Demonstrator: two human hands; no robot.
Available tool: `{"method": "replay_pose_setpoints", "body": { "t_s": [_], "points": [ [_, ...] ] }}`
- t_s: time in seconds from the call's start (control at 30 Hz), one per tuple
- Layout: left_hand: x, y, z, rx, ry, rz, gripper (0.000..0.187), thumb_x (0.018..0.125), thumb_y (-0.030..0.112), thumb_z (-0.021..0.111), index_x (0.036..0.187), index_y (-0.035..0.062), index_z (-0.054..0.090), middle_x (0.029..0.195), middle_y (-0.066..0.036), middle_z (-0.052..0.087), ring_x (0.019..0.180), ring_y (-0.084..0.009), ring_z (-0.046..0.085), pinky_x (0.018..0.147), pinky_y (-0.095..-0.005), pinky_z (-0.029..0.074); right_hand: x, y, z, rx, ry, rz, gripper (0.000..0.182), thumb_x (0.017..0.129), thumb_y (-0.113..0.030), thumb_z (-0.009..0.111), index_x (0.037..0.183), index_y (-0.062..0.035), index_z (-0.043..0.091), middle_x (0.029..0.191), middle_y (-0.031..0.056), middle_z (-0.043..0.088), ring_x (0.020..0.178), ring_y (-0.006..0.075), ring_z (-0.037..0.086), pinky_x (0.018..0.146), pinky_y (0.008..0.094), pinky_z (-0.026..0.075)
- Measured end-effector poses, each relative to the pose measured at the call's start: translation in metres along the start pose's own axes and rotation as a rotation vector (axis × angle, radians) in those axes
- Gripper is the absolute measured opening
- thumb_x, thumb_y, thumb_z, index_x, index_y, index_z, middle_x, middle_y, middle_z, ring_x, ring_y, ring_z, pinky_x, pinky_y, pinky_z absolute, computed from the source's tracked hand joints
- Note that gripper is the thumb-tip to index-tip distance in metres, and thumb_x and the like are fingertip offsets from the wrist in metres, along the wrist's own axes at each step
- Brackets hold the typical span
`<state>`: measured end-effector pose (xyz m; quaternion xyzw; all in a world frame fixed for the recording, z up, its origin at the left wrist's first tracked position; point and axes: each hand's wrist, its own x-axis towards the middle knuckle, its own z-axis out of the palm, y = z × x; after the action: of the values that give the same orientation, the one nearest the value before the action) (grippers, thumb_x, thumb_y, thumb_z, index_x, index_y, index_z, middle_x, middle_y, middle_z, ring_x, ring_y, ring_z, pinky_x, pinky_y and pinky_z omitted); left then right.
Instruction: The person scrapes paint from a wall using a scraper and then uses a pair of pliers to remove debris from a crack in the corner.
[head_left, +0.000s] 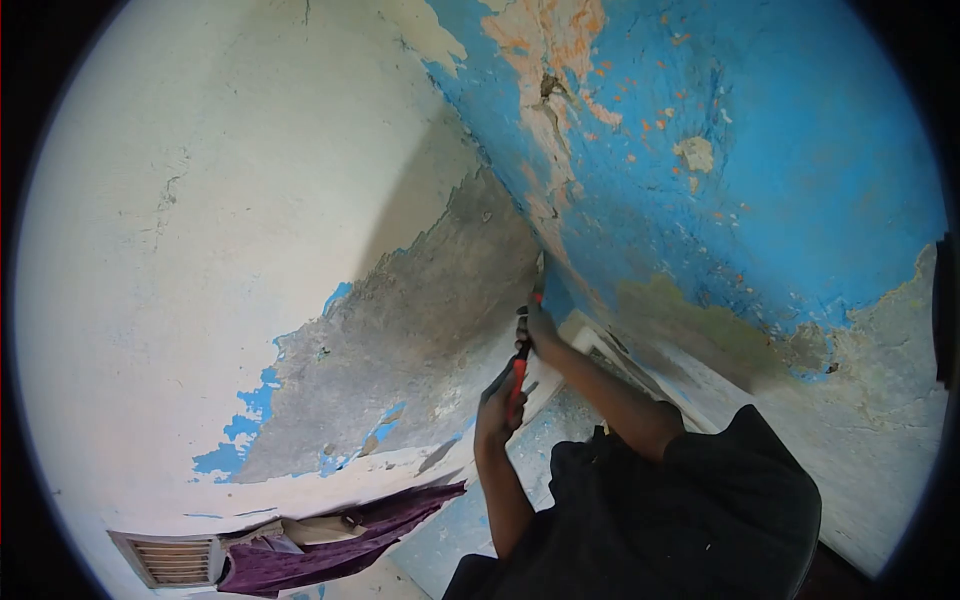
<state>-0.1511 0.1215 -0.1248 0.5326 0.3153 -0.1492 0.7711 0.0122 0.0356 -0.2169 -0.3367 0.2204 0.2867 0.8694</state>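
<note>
A long scraper (519,372) with a red and black handle reaches up into the corner where two walls meet. Its narrow pale blade lies at the corner line, beside bare grey plaster (400,310) and blue paint (800,130). My right hand (539,327) is wrapped round the upper part of the handle, just below the blade. Lower down, my left hand (497,408) grips the red end of the handle. The fingers of both hands are closed, and the palms are hidden.
White paint (230,180) covers much of the left wall, with a ragged edge at the plaster. Cracked, peeling patches (548,90) run down the blue wall. A purple cloth (330,550) hangs beside a slatted vent (172,561) at the lower left.
</note>
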Motion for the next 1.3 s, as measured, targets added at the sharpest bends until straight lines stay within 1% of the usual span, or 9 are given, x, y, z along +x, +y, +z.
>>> {"method": "replay_pose_setpoints", "body": {
  "t_s": [0.17,0.27,0.43,0.73,0.9,1.0,1.07,1.17,1.3],
  "points": [
    [-0.008,-0.004,-0.005,-0.027,-0.008,0.024,0.042,0.097,0.038,0.055,0.131,0.0132,0.055,0.061,0.002,0.045,0.042,-0.0053,0.036,0.035,-0.0203,0.025,-0.017,0.02,0.013,-0.084,-0.058,0.038,0.045,0.095,-0.057,0.047,0.094,-0.012,0.043,0.057,0.0001,0.035,0.045,0.0165,0.04,0.047,0.0375,0.042],
    [0.008,-0.004,0.013,0.08,-0.018,-0.016,0.046,0.096,0.039,0.057,0.132,0.0116,0.054,0.062,0.001,0.047,0.041,-0.0055,0.036,0.035,-0.0204,0.024,-0.01,-0.011,-0.003,-0.13,0.017,-0.006,0.043,0.096,-0.054,0.047,0.091,-0.0119,0.042,0.056,0.0001,0.034,0.044,0.0169,0.039,0.047,0.0376,0.042],
    [-0.009,-0.017,-0.009,-0.108,0.006,0.058,0.042,0.096,0.041,0.057,0.12,0.0071,0.055,0.062,0.0,0.046,0.039,-0.0064,0.034,0.035,-0.0212,0.024,-0.023,0.017,0.011,-0.146,-0.105,-0.02,0.041,0.096,-0.053,0.048,0.091,-0.0124,0.043,0.054,-0.0001,0.035,0.042,0.0171,0.042,0.045,0.0383,0.043],
    [0.004,-0.016,0.017,-0.033,0.054,0.02,0.04,0.095,0.043,0.057,0.115,0.0079,0.059,0.06,0.002,0.044,0.039,-0.0052,0.034,0.035,-0.0207,0.023,-0.002,-0.001,-0.002,-0.239,0.122,-0.131,0.043,0.097,-0.053,0.047,0.09,-0.0113,0.043,0.055,-0.0002,0.038,0.04,0.0155,0.042,0.041,0.0362,0.042],
    [-0.006,-0.019,0.004,-0.068,0.017,0.031,0.039,0.095,0.044,0.057,0.114,0.0094,0.059,0.058,0.004,0.044,0.04,-0.0051,0.036,0.034,-0.0213,0.023,-0.015,0.014,0.004,-0.225,-0.029,-0.047,0.045,0.096,-0.054,0.048,0.09,-0.0105,0.044,0.055,0.0003,0.038,0.041,0.0164,0.043,0.043,0.0357,0.044],
    [0.013,-0.011,0.018,0.036,-0.029,-0.007,0.038,0.095,0.045,0.056,0.113,0.0114,0.058,0.058,0.004,0.043,0.039,-0.0047,0.036,0.034,-0.0214,0.023,-0.015,-0.021,-0.002,-0.209,0.036,-0.024,0.041,0.096,-0.051,0.05,0.091,-0.0102,0.043,0.054,0.0,0.038,0.041,0.017,0.044,0.044,0.0354,0.044],
    [0.007,-0.021,0.016,-0.087,-0.06,-0.025,0.038,0.097,0.042,0.053,0.127,0.0181,0.052,0.06,0.004,0.041,0.038,-0.0058,0.032,0.033,-0.0219,0.024,-0.018,-0.02,-0.001,-0.192,-0.047,-0.004,0.041,0.096,-0.051,0.05,0.09,-0.0108,0.043,0.054,-0.0003,0.039,0.041,0.0166,0.044,0.044,0.0357,0.044],
    [0.002,-0.026,-0.009,-0.139,-0.089,-0.006,0.038,0.098,0.041,0.051,0.128,0.0175,0.05,0.061,0.004,0.042,0.038,-0.0058,0.032,0.032,-0.0216,0.023,0.002,0.026,-0.007,-0.291,-0.08,-0.16,0.042,0.096,-0.052,0.049,0.087,-0.011,0.043,0.055,-0.0006,0.04,0.041,0.016,0.045,0.044,0.0352,0.045],
    [0.019,-0.036,0.021,-0.172,-0.075,-0.025,0.036,0.098,0.042,0.052,0.117,0.0127,0.054,0.057,0.005,0.04,0.037,-0.005,0.031,0.033,-0.0206,0.021,-0.013,-0.022,-0.012,-0.24,-0.022,-0.045,0.038,0.097,-0.045,0.052,0.086,-0.0104,0.041,0.055,-0.001,0.039,0.04,0.0156,0.043,0.042,0.0327,0.043]
  ]
}}
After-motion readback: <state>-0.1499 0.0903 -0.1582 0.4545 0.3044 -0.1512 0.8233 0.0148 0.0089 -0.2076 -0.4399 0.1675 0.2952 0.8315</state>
